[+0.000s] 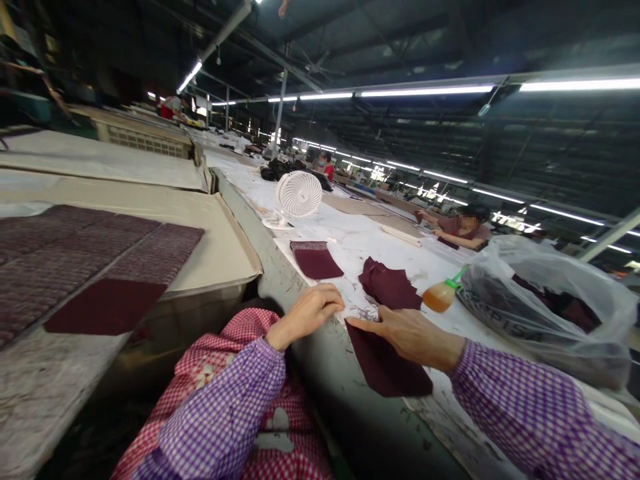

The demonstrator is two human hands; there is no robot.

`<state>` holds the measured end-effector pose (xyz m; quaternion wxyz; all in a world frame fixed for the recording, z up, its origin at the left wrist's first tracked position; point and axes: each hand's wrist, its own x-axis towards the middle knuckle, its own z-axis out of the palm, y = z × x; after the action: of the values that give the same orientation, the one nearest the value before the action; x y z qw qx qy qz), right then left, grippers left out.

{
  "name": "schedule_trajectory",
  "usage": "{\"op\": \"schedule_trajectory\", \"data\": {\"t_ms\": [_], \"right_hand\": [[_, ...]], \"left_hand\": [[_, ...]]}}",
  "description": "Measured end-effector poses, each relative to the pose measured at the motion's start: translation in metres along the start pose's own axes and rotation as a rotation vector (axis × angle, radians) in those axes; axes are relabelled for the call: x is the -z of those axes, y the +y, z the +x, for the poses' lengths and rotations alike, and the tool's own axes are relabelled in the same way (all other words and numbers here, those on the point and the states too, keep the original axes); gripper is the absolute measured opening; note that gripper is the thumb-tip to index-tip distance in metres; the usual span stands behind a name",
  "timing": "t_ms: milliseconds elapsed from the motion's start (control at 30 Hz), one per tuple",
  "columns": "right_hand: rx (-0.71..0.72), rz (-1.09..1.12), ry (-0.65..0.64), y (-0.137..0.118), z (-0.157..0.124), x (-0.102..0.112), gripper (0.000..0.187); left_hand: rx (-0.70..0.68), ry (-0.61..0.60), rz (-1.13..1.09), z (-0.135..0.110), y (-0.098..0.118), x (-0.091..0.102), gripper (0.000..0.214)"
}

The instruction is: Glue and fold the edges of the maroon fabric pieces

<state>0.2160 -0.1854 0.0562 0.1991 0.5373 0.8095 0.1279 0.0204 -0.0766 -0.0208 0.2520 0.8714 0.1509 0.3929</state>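
Purple checked sleeves (pixel 220 407) are seen nearest; at the surface's (pixel 357 230) edge, a maroon panel (pixel 387 370) is touched by the right grip (pixel 415 333); whether it or the left grip (pixel 310 311) is clenched cannot be told.

We figured it was some big fabric workshop, what with the long worktable (pixel 345 223), maroon cloth pieces (pixel 390 285), rows of tube lights (pixel 427 91) and co-workers (pixel 480 235).

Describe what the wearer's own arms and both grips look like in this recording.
Both arms wear loose purple-and-white checked sleeves, the left sleeve and right sleeve gathered at the wrists. The left grip and right grip are bare human hands without gloves. No cables show on either arm.
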Motion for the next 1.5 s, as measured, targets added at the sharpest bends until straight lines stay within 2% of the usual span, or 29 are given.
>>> {"op": "schedule_trajectory", "data": {"t_ms": [67,133,267,300,400,467,567,633,700,767,833,967,1100,1233,1333,1433,1467,1500], "right_hand": [[-0.049,0.071,0.048,0.003,0.0,-0.005,0.057],[-0.098,0.194,0.085,0.008,0.002,-0.008,0.048],[-0.066,0.496,0.046,0.027,0.006,-0.011,0.015],[-0.037,0.561,0.037,0.035,0.007,-0.012,0.012],[-0.045,0.737,0.11,0.068,0.01,-0.021,0.026],[-0.17,0.809,0.2,0.096,0.014,-0.034,0.031],[-0.42,0.792,0.325,0.132,0.023,-0.056,0.03],[-0.538,0.732,0.375,0.147,0.03,-0.066,0.026],[-0.586,0.657,0.404,0.153,0.038,-0.07,0.02],[-0.594,0.575,0.448,0.15,0.046,-0.067,0.018],[-0.543,0.508,0.487,0.14,0.054,-0.058,0.024],[-0.282,0.449,0.489,0.108,0.08,-0.035,0.03],[-0.04,0.415,0.404,0.072,0.13,-0.019,0.031],[0.038,0.365,0.311,0.045,0.182,-0.02,0.023],[0.0,0.354,0.307,0.036,0.202,-0.025,0.028],[-0.032,0.383,0.303,0.035,0.206,-0.029,0.036],[-0.036,0.399,0.297,0.036,0.206,-0.03,0.037],[-0.039,0.418,0.291,0.037,0.206,-0.03,0.038]], "left_hand": [[0.07,0.115,0.099,0.004,-0.007,0.0,0.016],[0.122,0.168,0.258,0.012,-0.014,-0.001,0.015],[0.221,0.08,0.509,0.032,-0.025,-0.002,0.034],[0.253,0.054,0.542,0.037,-0.027,-0.002,0.034],[0.305,0.002,0.583,0.048,-0.031,-0.003,0.024],[0.297,-0.005,0.579,0.052,-0.032,-0.005,0.016],[0.29,0.008,0.556,0.055,-0.031,-0.009,0.018],[0.301,0.024,0.528,0.057,-0.031,-0.012,0.022],[0.329,0.047,0.483,0.06,-0.033,-0.013,0.02],[0.38,0.089,0.422,0.062,-0.038,-0.012,0.016],[0.46,0.162,0.345,0.064,-0.045,-0.007,0.015],[0.603,0.316,0.133,0.062,-0.061,0.008,0.017],[0.622,0.421,-0.11,0.061,-0.066,0.014,0.011],[0.631,0.544,-0.393,0.061,-0.064,0.019,0.016],[0.639,0.66,-0.648,0.052,-0.061,0.045,0.019],[0.608,0.807,-0.863,0.034,-0.055,0.087,0.017],[0.592,0.903,-0.937,0.027,-0.051,0.101,0.016],[0.556,1.079,-1.08,0.021,-0.047,0.113,0.016]]}}
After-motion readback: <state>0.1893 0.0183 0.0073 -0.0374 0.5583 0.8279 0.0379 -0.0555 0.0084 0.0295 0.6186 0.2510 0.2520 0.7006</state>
